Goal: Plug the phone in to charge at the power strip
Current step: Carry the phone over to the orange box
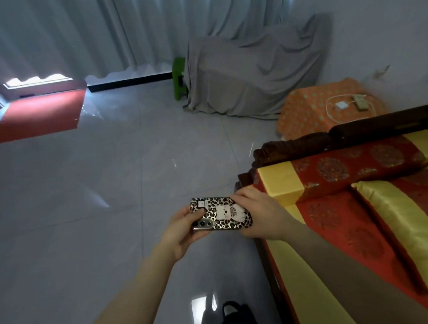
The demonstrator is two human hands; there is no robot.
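Left hand (pixel 180 230): forearm extended, fingers curled, gripping.
Right hand (pixel 257 215): forearm extended, fingers closed, gripping.

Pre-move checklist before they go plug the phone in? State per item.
1. Phone held securely: ok, left hand and right hand each grip one end, patterned back facing up.
2. Power strip located: ok, it lies on the orange cloth-covered stand beyond the sofa.
3. Charger and white cable present: ok, both lie beside the strip.
4. Charger plugged into the strip: cannot tell, too small.
5. Free cable end within reach: not ok, it is across the room from the hands.
6. Floor path to the stand: ok, no obstacles show.
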